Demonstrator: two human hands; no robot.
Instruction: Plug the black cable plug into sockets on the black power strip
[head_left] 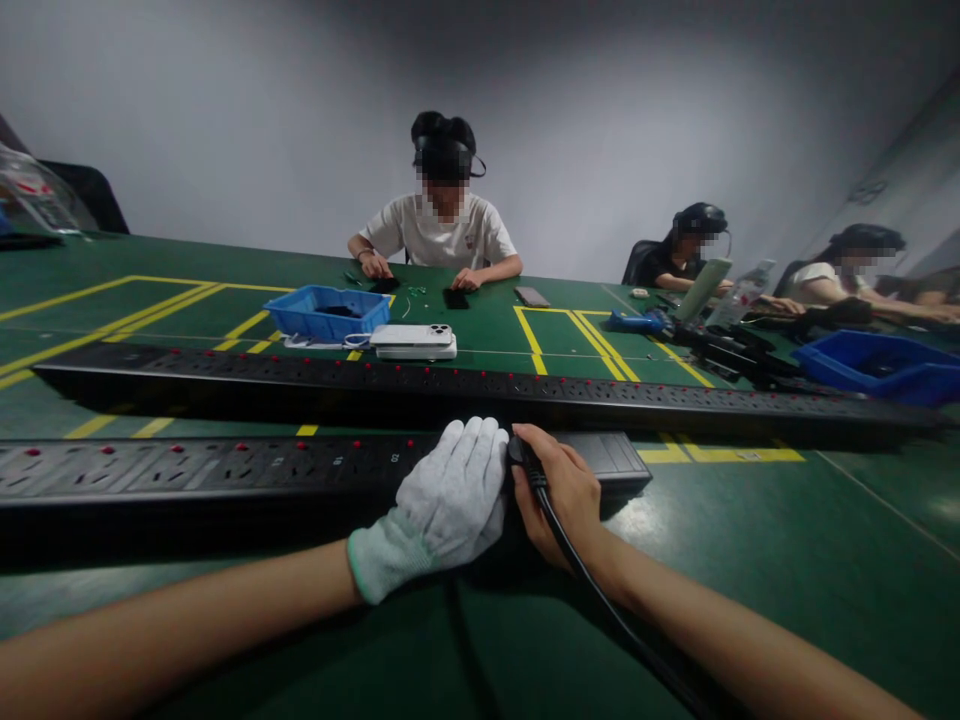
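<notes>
A long black power strip (pixel 187 470) with sockets and red dots lies across the near part of the green table. My left hand (pixel 457 490), in a pale grey glove with a green cuff, rests over the strip near its right end, fingers pressed together. Beside it my bare right hand (pixel 562 495) is wrapped round a black plug (pixel 516 450) at the strip. From the plug a black cable (pixel 592 585) runs down under my right forearm. Whatever my left palm covers is hidden.
Behind lies a second long black strip (pixel 480 395). Beyond it are a blue tray (pixel 330 312), a white phone on a white box (pixel 414 342) and a person opposite touching dark phones. At the right are a blue bin (pixel 885 365), black gear and two more people.
</notes>
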